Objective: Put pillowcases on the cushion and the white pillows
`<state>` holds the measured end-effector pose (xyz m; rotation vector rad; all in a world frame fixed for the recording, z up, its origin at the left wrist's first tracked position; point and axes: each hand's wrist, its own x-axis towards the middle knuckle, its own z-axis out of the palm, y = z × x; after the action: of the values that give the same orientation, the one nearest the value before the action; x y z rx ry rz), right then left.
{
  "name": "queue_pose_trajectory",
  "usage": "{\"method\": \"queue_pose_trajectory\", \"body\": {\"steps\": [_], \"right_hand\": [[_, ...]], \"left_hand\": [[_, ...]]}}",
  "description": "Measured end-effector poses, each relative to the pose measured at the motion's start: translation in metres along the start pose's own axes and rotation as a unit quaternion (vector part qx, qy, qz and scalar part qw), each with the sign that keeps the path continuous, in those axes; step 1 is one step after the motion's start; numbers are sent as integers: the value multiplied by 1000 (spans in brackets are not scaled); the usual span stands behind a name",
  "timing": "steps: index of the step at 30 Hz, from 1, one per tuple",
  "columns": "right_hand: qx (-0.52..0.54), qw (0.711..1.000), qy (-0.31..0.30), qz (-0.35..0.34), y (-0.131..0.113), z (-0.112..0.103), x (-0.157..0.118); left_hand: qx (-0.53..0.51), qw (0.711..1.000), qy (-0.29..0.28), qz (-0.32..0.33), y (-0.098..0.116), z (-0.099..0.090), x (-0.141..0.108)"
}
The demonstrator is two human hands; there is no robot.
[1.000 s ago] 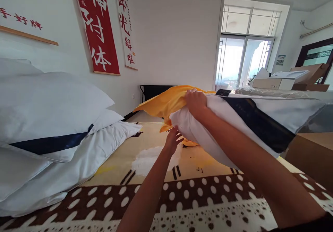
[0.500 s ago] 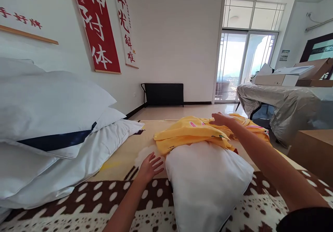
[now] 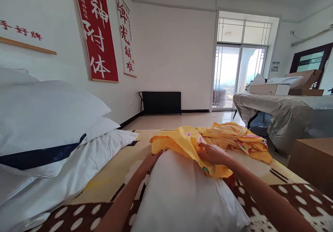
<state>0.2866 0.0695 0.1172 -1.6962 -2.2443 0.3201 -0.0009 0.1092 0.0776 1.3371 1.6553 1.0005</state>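
A white pillow (image 3: pixel 182 193) lies in front of me, its far end covered by a yellow pillowcase (image 3: pixel 179 138) with pink and green print. My right hand (image 3: pixel 212 154) is closed on the pillowcase's top layer, thumb and fingers pinching a fold. At the left edge of the same cloth, my left hand (image 3: pixel 155 158) grips near the pillow's far left corner; its fingertips are partly hidden by the fabric. Behind my right hand sits a crumpled heap of yellow printed cloth (image 3: pixel 234 136) on the patterned blanket (image 3: pixel 104 190).
White pillows (image 3: pixel 47 117) with a dark blue band are stacked at left. A cardboard box (image 3: pixel 312 162) stands at right. Beyond it, a plastic-covered table (image 3: pixel 286 110) bears opened boxes. A black folded panel (image 3: pixel 161 102) leans against the far wall.
My left hand has moved forward from beside the pillow onto the pillowcase edge. My right hand has come back from the yellow heap and taken hold of the pillowcase. The view has tilted up.
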Motion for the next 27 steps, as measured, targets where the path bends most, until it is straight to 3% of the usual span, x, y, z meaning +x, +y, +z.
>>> {"method": "queue_pose_trajectory", "body": {"steps": [4, 6, 9, 11, 13, 16, 20, 22, 25, 27], "right_hand": [[9, 995, -54, -88, -12, 16, -14], [10, 993, -48, -107, -22, 32, -16], [84, 989, 64, -100, -39, 52, -20], [179, 968, 136, -109, -45, 57, -26], [248, 950, 139, -126, -45, 55, -35], [267, 952, 53, -139, -33, 45, -43], [184, 959, -58, -207, -10, 39, -37], [133, 970, -50, -198, 1, 44, -28], [79, 990, 35, -110, 15, 55, -17], [54, 994, 38, -86, 24, 59, -14]], "left_hand": [[141, 986, 42, 81, -1, -15, -19], [204, 963, 0, 178, 7, -12, -34], [329, 874, -100, 342, 19, 2, -52], [370, 825, -84, 418, 18, 14, -57], [342, 812, -28, 471, 8, 22, -56], [244, 805, 44, 540, -14, 24, -50], [132, 809, 110, 562, -28, 6, -52], [94, 829, 111, 540, -29, -4, -57], [-1, 865, 122, 487, -28, -15, -62], [-93, 875, 139, 454, -27, -19, -63]]}}
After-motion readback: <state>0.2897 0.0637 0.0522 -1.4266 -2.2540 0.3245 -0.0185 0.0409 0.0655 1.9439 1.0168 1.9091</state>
